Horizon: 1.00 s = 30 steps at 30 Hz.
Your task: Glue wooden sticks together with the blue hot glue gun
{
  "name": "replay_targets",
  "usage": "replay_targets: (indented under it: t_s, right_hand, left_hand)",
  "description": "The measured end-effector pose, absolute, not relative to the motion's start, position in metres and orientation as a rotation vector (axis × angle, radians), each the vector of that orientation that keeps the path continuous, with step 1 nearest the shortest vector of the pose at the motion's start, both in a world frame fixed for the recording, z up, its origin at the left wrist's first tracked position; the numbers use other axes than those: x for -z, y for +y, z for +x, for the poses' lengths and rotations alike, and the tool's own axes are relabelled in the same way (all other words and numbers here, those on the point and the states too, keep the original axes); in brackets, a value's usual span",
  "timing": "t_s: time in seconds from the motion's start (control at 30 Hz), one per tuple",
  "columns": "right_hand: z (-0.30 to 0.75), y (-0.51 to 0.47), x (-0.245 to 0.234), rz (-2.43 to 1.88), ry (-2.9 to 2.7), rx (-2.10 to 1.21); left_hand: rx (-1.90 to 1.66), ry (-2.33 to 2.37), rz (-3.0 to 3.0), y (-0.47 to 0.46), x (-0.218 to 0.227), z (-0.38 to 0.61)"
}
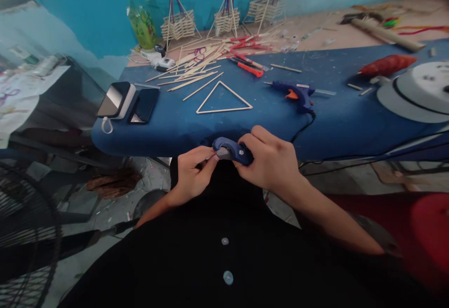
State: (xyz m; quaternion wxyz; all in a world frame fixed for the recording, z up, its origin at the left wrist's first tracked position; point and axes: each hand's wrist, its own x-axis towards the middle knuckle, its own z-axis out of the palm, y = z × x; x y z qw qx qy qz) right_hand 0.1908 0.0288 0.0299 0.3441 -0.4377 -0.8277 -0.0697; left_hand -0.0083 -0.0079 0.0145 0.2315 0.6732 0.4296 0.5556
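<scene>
Nearest, at the front edge of the blue table [351, 125], just above a black buttoned shirt [224, 252]: a small blue tool with a grey tip [231, 150], likely a cutter or small glue gun, exact kind hard to tell, held between both hands. Right hand [271, 163] curled closed round the blue body from the side; left hand [191, 172] pinching the grey end with fingertips drawn together. Judged light, rigid plastic, smooth and a bit slippery; safest hold on the thick blue body, away from the grey tip. Further out, a thin stick triangle [224, 98] lying flat, fragile-looking. Beside it, a blue glue gun [294, 92] with cord; to the left, two phones [128, 103]. Beyond, scattered sticks [196, 67], an orange utility knife [249, 68], and three small stick baskets [224, 20] by the wall.
</scene>
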Motion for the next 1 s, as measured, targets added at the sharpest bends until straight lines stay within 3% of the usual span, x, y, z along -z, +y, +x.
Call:
replay_targets:
  t_s: [1.0]
  right_hand:
    - [0.1950,0.0276,-0.0332,-1.077,-2.298,0.199]
  left_hand:
    - [-1.428,1.083,1.918,-0.0120,-0.0097,-0.0125]
